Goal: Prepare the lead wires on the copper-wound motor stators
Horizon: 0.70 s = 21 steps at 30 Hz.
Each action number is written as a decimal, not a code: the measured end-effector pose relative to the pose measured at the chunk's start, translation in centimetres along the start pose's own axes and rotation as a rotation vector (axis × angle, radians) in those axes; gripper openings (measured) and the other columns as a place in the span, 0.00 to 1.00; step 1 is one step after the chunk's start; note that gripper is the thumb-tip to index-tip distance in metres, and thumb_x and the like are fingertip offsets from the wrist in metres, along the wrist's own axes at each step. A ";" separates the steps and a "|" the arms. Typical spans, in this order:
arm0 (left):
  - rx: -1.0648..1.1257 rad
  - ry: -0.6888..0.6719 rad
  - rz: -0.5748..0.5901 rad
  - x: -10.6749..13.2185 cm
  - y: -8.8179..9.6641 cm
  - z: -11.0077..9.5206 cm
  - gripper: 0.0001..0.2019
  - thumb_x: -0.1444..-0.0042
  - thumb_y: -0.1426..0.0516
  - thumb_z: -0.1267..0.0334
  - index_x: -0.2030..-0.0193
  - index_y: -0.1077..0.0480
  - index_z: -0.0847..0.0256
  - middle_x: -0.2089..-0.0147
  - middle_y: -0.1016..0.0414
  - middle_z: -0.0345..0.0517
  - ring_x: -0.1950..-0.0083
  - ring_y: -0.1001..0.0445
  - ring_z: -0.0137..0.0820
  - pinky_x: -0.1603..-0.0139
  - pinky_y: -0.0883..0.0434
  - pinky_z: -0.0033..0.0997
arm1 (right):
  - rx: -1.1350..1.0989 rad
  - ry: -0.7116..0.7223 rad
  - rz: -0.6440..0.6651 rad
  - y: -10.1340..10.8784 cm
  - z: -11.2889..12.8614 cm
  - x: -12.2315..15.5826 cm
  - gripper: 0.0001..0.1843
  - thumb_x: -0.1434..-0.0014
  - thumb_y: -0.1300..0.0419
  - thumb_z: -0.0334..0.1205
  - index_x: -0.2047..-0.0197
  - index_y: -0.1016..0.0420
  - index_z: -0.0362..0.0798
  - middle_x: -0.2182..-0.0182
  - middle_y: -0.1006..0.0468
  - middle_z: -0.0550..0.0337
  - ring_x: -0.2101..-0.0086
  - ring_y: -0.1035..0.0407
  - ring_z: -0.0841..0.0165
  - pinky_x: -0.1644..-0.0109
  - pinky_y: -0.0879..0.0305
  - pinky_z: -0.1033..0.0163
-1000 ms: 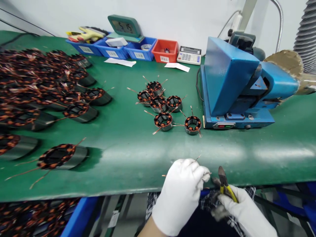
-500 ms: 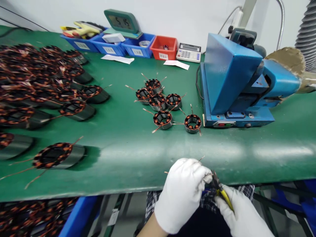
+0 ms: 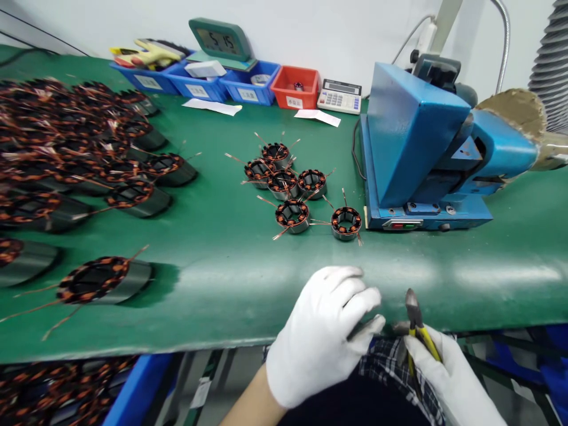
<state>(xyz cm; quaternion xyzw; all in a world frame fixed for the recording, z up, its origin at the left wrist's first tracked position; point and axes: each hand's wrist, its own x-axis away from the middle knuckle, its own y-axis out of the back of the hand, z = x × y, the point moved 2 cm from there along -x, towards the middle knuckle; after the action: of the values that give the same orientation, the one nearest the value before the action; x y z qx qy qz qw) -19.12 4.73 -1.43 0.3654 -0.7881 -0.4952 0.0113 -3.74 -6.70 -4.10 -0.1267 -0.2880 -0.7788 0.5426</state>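
My left hand (image 3: 323,340), in a white glove, hangs over the near edge of the green bench (image 3: 231,284). Its fingers curl round a small stator that is almost hidden; only a dark edge shows under the fingertips. My right hand (image 3: 448,378), also gloved, grips yellow-handled wire cutters (image 3: 415,319) with the jaws pointing up. The cutters stand a short way to the right of my left hand and do not touch it. Nearest on the bench is a cluster of several small copper-wound stators (image 3: 293,189).
A blue machine (image 3: 412,148) stands at the right. Many larger wound stators (image 3: 106,278) cover the left of the bench. Blue and red bins (image 3: 248,89), a clock (image 3: 219,41) and a calculator (image 3: 339,94) line the back wall. A blue crate (image 3: 133,396) sits below the bench.
The cutters came in against my left fingertips, then drew back to the right and up. The copper wire ends that stuck out of my left hand no longer show.
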 end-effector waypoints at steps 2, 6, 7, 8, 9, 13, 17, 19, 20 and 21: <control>-0.184 0.094 -0.074 0.0 -0.2 -0.4 0.15 0.43 0.46 0.67 0.49 0.32 0.66 0.53 0.26 0.55 0.46 0.33 0.46 0.46 0.35 0.49 | -0.044 0.009 0.007 -0.1 -0.4 0.1 0.24 0.52 0.36 0.59 0.64 0.21 0.46 0.69 0.20 0.55 0.63 0.27 0.56 0.56 0.30 0.58; -0.292 0.244 -0.045 0.7 -2.0 -1.2 0.14 0.45 0.51 0.73 0.53 0.30 0.69 0.56 0.25 0.61 0.52 0.29 0.49 0.54 0.31 0.53 | -0.227 -0.082 -0.005 -1.3 -2.8 0.3 0.25 0.57 0.34 0.63 0.73 0.23 0.47 0.78 0.23 0.58 0.70 0.27 0.59 0.62 0.29 0.59; -0.243 0.250 -0.027 0.8 -2.4 -1.2 0.13 0.46 0.51 0.74 0.57 0.29 0.67 0.59 0.24 0.58 0.54 0.28 0.48 0.55 0.30 0.52 | -0.262 -0.112 0.014 -1.6 -3.3 0.4 0.25 0.58 0.34 0.64 0.74 0.23 0.47 0.79 0.23 0.59 0.71 0.27 0.60 0.63 0.28 0.59; -0.183 0.254 -0.011 0.9 -2.7 -1.3 0.12 0.47 0.51 0.75 0.60 0.29 0.64 0.61 0.24 0.55 0.56 0.28 0.46 0.56 0.30 0.51 | -0.287 -0.135 0.036 -1.8 -3.8 0.4 0.26 0.59 0.33 0.64 0.73 0.23 0.47 0.78 0.23 0.59 0.72 0.27 0.60 0.63 0.28 0.58; -0.124 0.253 0.005 1.0 -2.8 -1.3 0.12 0.48 0.51 0.75 0.62 0.29 0.62 0.63 0.25 0.52 0.58 0.28 0.44 0.57 0.30 0.49 | -0.299 -0.147 0.062 -2.0 -4.0 0.5 0.27 0.60 0.33 0.64 0.72 0.23 0.46 0.77 0.22 0.58 0.71 0.27 0.60 0.62 0.28 0.57; 0.024 0.238 0.086 0.9 -2.7 -1.1 0.11 0.50 0.50 0.76 0.66 0.31 0.58 0.67 0.28 0.44 0.61 0.30 0.38 0.60 0.33 0.43 | -0.230 -0.148 0.166 -1.9 -3.0 0.7 0.32 0.55 0.35 0.62 0.58 0.22 0.42 0.66 0.19 0.52 0.62 0.26 0.56 0.52 0.32 0.54; 0.032 0.232 0.134 0.9 -2.7 -1.0 0.10 0.49 0.51 0.75 0.65 0.31 0.58 0.66 0.29 0.44 0.61 0.32 0.38 0.59 0.36 0.43 | -0.061 -0.114 0.123 -1.6 -1.7 1.0 0.33 0.51 0.38 0.61 0.51 0.25 0.43 0.54 0.21 0.51 0.47 0.34 0.51 0.42 0.39 0.54; 0.026 0.230 0.125 0.9 -2.8 -1.0 0.10 0.47 0.51 0.74 0.65 0.31 0.58 0.66 0.29 0.44 0.61 0.32 0.38 0.59 0.37 0.42 | 0.018 -0.088 0.077 -1.3 -1.6 1.0 0.33 0.51 0.39 0.62 0.51 0.24 0.44 0.51 0.22 0.51 0.46 0.36 0.50 0.40 0.43 0.54; 0.024 0.227 0.114 0.9 -2.8 -1.0 0.10 0.46 0.51 0.73 0.65 0.32 0.58 0.66 0.29 0.44 0.62 0.32 0.38 0.60 0.37 0.42 | 0.049 -0.089 0.067 -1.2 -1.7 0.9 0.33 0.50 0.40 0.62 0.51 0.24 0.44 0.52 0.22 0.51 0.46 0.35 0.49 0.39 0.43 0.54; 0.025 0.223 0.106 1.0 -2.9 -1.0 0.09 0.45 0.51 0.72 0.65 0.32 0.58 0.66 0.29 0.44 0.62 0.33 0.38 0.60 0.37 0.42 | 0.078 -0.094 0.074 -1.0 -1.8 0.9 0.33 0.49 0.42 0.62 0.50 0.24 0.44 0.52 0.22 0.50 0.46 0.35 0.50 0.39 0.44 0.54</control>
<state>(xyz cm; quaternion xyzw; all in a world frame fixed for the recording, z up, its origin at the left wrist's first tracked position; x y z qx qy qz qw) -17.80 2.68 -3.50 0.3764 -0.8061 -0.4405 0.1206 -4.80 -8.20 -5.45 -0.1526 -0.3384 -0.7395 0.5616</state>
